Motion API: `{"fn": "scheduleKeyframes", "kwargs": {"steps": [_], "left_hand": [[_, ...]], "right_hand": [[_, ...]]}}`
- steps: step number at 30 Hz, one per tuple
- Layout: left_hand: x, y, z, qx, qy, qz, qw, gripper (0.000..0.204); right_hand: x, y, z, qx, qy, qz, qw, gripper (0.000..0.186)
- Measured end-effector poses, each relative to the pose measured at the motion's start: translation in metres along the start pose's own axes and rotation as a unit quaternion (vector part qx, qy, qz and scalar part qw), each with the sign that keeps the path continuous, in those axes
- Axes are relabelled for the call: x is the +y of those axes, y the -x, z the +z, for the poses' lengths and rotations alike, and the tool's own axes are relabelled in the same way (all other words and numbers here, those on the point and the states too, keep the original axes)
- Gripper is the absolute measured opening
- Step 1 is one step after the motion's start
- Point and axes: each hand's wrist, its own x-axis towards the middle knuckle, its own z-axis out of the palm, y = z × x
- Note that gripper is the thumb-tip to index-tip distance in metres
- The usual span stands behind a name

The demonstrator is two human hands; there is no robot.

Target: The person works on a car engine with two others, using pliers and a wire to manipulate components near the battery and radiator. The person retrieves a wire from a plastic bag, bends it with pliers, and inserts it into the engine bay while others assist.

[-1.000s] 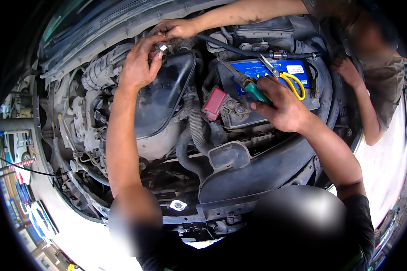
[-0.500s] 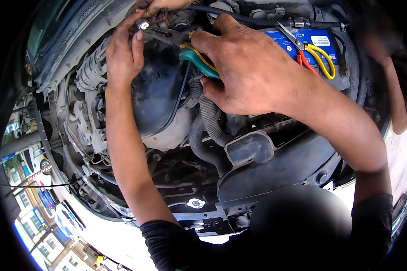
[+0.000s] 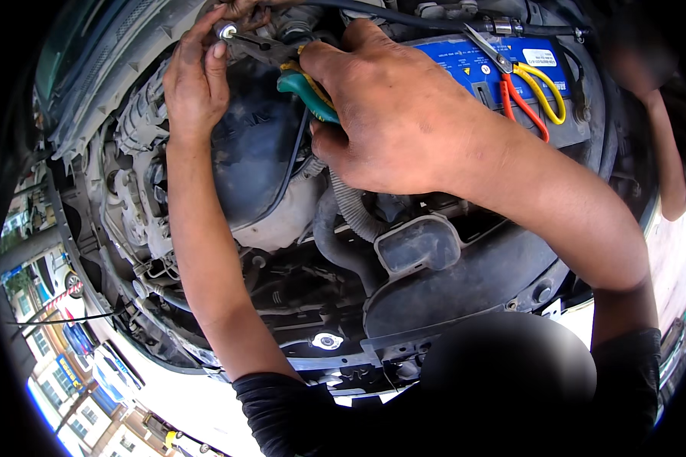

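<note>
My left hand (image 3: 194,95) is raised at the upper left, its fingers and thumb closed around a small round metal fitting (image 3: 225,31) with a pale centre. In my right hand (image 3: 404,114) are pliers with green and yellow handles (image 3: 310,94). Their jaws point left, with the tips right at the fitting; whether they grip it I cannot tell. Another person's hand (image 3: 244,7) reaches in at the top edge, close beside the fitting. Below the pliers lies a dark engine cover (image 3: 251,145).
Scissors with red and yellow handles (image 3: 540,91) lie on a blue-topped car battery (image 3: 450,61) at the upper right. A ribbed hose (image 3: 351,206) and a black air box (image 3: 450,282) fill the middle of the engine bay. A second person's arm (image 3: 667,160) shows at far right.
Both my hands, with the pliers and the fitting, have shifted a little left and up in the picture. The other person's hand at the top shows less now.
</note>
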Motion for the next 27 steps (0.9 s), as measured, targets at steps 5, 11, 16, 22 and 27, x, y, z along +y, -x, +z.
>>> {"fn": "scheduleKeyframes", "kwargs": {"steps": [5, 11, 16, 22, 27], "left_hand": [[0.005, -0.001, -0.001, -0.005, -0.023, -0.013, 1.0, 0.032], [0.003, 0.003, 0.0, -0.01, 0.003, -0.049, 0.999, 0.03], [0.001, 0.006, 0.001, -0.023, 0.025, -0.073, 0.997, 0.029], [-0.001, 0.007, 0.001, -0.018, 0.035, -0.037, 0.999, 0.03], [0.002, 0.002, 0.005, 0.013, 0.073, -0.043, 0.996, 0.029]], "right_hand": [[-0.002, 0.0, 0.002, -0.006, -0.004, 0.017, 1.0, 0.045], [-0.002, 0.0, -0.002, -0.009, 0.0, -0.004, 1.0, 0.039], [-0.002, 0.0, -0.006, -0.054, 0.041, 0.027, 0.997, 0.038], [0.0, -0.001, -0.009, -0.036, 0.035, 0.015, 0.999, 0.037], [0.015, 0.014, -0.018, -0.026, -0.004, -0.042, 0.999, 0.035]]}}
